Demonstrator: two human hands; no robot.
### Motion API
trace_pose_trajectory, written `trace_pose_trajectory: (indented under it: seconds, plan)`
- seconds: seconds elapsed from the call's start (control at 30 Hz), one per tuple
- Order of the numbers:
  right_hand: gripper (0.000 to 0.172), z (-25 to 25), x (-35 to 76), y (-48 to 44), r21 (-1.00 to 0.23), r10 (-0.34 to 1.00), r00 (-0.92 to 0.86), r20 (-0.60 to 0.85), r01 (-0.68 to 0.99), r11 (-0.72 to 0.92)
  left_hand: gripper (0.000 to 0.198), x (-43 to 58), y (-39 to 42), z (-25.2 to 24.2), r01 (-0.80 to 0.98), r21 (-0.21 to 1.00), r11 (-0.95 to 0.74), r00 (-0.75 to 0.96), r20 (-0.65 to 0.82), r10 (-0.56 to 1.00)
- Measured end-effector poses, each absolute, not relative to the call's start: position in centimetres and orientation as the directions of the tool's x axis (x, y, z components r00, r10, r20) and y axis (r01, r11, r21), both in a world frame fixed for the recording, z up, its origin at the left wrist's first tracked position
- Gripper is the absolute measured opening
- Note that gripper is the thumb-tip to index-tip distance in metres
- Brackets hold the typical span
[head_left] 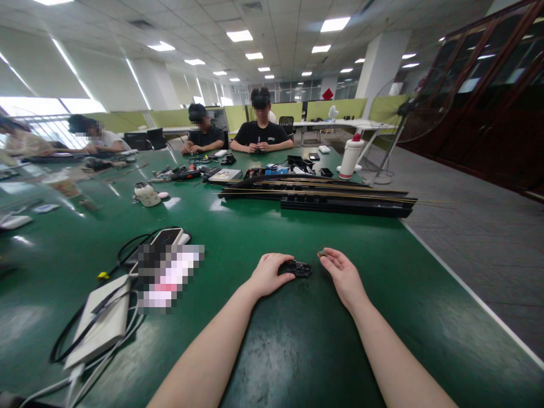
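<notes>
On the green table in front of me, my left hand grips one end of a small black plastic part, thumb on the near side and fingers on the far side. Its exact kind is too small to make out, though its upper face looks uneven, with fine details. A short gap to the right, my right hand pinches a tiny grey-brown piece between thumb and fingertips. That piece is apart from the black part and too small to name.
Long black profiles with thin brass-coloured rods lie across the table ahead. To the left are a white power bank, cables and a phone. A white bottle with a red cap stands beyond. Several people sit around the table.
</notes>
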State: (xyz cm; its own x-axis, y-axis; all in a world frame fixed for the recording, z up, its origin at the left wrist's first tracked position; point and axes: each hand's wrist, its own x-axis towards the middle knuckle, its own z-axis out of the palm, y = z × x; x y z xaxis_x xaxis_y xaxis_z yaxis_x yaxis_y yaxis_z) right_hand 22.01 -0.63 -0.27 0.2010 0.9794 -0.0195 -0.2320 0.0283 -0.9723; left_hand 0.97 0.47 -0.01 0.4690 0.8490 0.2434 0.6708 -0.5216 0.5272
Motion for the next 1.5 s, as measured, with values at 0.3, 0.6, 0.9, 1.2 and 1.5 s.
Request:
trace_pose_trajectory:
  seconds: [0.3, 0.6, 0.9, 1.2, 1.5]
  plan:
    - [0.038, -0.2, 21.9, -0.7, -0.985, 0.982, 0.191, -0.012, -0.170, 0.021, 0.039, 0.9, 0.5, 0.0, 0.683, 0.521, -0.512, 0.467, 0.227, 0.855]
    - [0.040, 0.0, 21.8, -0.8, -0.994, 0.988, 0.157, 0.000, -0.107, 0.017, 0.039, 1.0, 0.4, 0.0, 0.689, 0.517, -0.509, 0.464, 0.225, 0.857]
    - [0.033, -0.5, 21.6, -0.8, -0.991, 0.992, 0.076, 0.098, 0.096, 0.090, 0.039, 1.1, 0.4, 0.0, 0.694, 0.513, -0.505, 0.459, 0.225, 0.859]
    - [0.021, -0.7, 21.0, -1.3, -0.874, 0.945, -0.038, 0.324, 0.370, 0.314, 0.039, 1.0, 0.5, -0.2, 0.674, 0.524, -0.521, 0.459, 0.257, 0.851]
    - [0.022, -0.9, 20.5, -1.2, -0.709, 0.928, -0.200, 0.315, 0.600, 0.370, 0.039, 1.0, 0.5, -0.4, 0.676, 0.525, -0.517, 0.447, 0.265, 0.854]
